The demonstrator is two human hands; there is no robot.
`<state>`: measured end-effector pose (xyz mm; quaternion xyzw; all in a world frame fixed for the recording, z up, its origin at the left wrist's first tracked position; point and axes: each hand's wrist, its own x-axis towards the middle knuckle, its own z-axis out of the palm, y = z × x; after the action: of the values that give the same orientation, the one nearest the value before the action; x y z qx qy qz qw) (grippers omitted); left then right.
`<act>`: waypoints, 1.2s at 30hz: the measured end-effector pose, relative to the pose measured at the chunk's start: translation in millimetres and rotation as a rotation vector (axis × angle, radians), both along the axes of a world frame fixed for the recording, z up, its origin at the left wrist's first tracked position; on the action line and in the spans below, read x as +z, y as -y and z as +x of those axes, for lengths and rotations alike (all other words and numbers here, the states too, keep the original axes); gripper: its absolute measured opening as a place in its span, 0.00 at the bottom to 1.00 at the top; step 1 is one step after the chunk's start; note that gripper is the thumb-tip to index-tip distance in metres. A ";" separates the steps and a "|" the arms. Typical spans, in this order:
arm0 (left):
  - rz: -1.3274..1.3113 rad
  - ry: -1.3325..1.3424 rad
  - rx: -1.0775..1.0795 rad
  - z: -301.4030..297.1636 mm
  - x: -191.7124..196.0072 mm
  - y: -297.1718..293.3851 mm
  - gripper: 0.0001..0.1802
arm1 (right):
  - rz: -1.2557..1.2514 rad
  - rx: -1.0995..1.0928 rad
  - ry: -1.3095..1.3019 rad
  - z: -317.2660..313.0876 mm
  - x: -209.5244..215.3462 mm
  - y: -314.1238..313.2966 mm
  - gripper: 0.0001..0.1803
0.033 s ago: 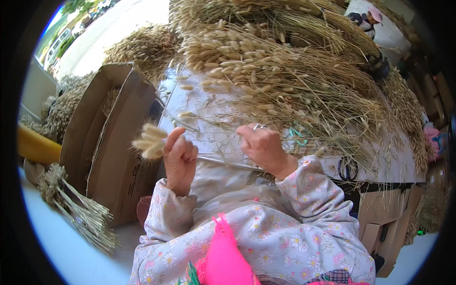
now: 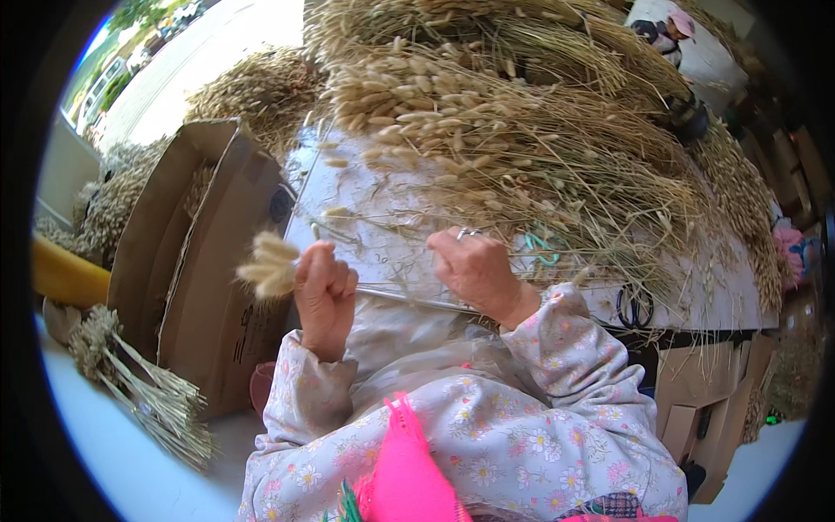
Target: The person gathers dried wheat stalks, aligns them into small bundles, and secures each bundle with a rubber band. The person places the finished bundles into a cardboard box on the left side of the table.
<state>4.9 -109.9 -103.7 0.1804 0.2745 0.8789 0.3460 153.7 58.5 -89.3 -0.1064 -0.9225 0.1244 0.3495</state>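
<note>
My left hand (image 2: 323, 291) is closed around a small bunch of dried grass (image 2: 270, 265). Its fluffy pale heads stick out to the left, and its thin stems (image 2: 409, 298) run right along the table edge, under my right wrist. My right hand (image 2: 474, 270), with a ring on one finger, lies palm down on the plastic-covered table (image 2: 383, 235). Its fingers curl into loose stems at the foot of a big heap of dried grass (image 2: 522, 148). The fingertips are hidden, so I cannot see whether they pinch a stem.
Teal scissors (image 2: 541, 248) and black scissors (image 2: 633, 306) lie right of my right hand. An open cardboard box (image 2: 200, 261) stands at the left, with a tied grass bundle (image 2: 148, 391) on the floor and a yellow container (image 2: 65, 274) beside it. Another person (image 2: 661, 30) is far back right.
</note>
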 end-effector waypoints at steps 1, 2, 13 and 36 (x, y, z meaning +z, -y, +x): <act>0.013 0.037 -0.017 -0.1 1.3 -0.6 0.07 | 0.004 0.014 0.018 1.5 0.1 0.3 0.02; -0.009 0.065 0.000 -0.1 2.4 -0.3 0.12 | 0.009 0.030 0.037 2.5 0.2 0.7 0.04; 0.188 0.158 -0.072 -24.6 -0.4 4.2 0.15 | 0.331 0.051 0.315 70.9 -8.0 -64.0 0.11; -0.073 0.222 0.051 -15.1 3.6 12.5 0.15 | 0.067 0.294 0.340 6.7 8.5 -20.8 0.10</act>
<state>-10.2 -122.4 -100.2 0.0623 0.2707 0.8914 0.3582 160.3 79.3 -80.8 0.0215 -0.9774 0.1236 0.1704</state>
